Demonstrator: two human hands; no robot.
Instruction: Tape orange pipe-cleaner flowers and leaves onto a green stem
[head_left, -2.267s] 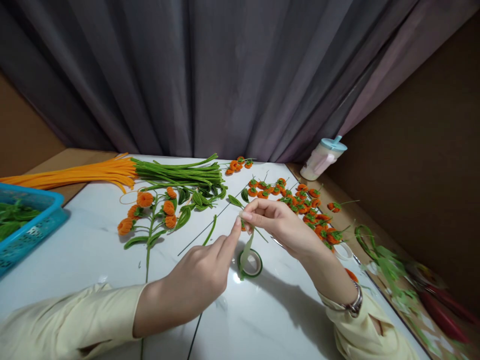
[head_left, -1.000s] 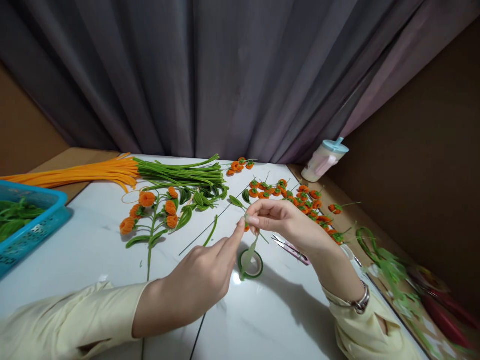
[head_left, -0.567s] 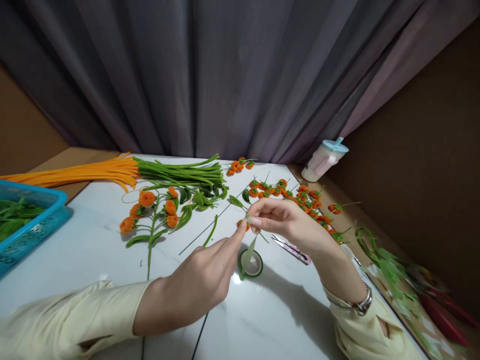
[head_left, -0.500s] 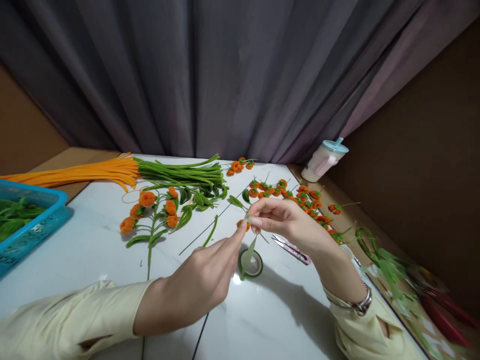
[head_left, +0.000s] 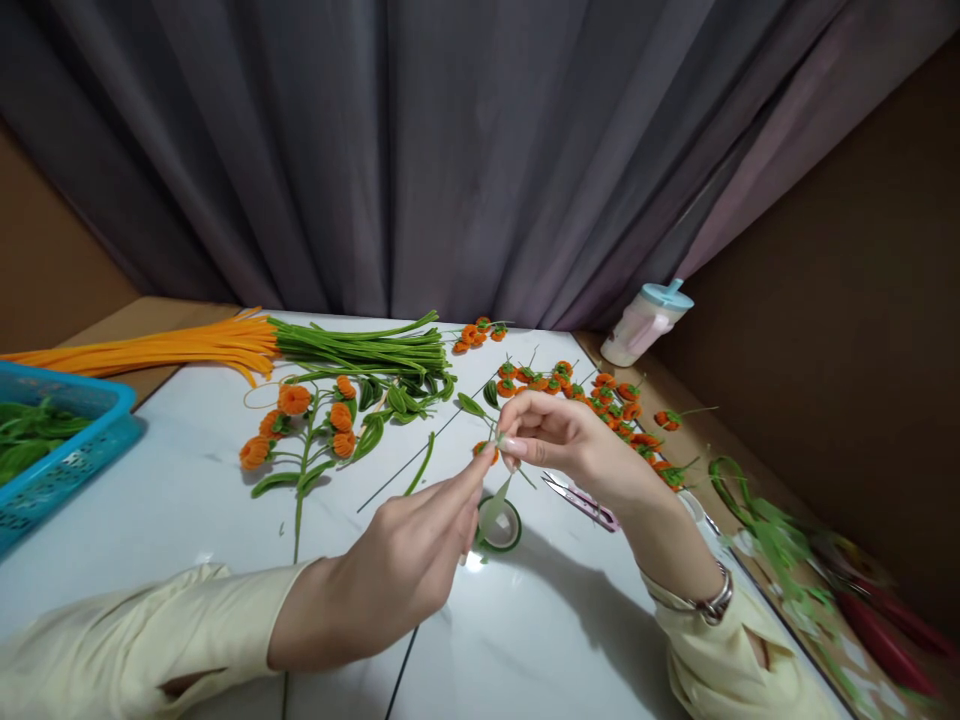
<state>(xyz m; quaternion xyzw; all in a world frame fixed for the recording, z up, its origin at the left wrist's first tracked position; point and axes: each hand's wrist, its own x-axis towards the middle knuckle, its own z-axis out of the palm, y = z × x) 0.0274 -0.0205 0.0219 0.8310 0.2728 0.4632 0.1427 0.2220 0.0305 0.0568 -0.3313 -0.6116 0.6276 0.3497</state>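
Dimness filled the far right, glare dotted the tabletop (head_left: pixel 480 655) below center, shadow spread rightward, lower-right corner blurred.

We see pale green tape (head_left: pixel 495 508) on a dark-green-edged roll (head_left: pixel 517 535), orange flowers (head_left: pixel 604 393) with green caps, pink-handled snips (head_left: pixel 592 510), bright orange strands (head_left: pixel 150 350) and green ones (head_left: pixel 367 345), a turquoise basket (head_left: pixel 97 440), cream sleeves (head_left: pixel 135 640), a purplish-grey curtain (head_left: pixel 450 150), and a white table (head_left: pixel 187 500) with faint grey veining and dark lines.

Head-worn view, facing forward, angled down
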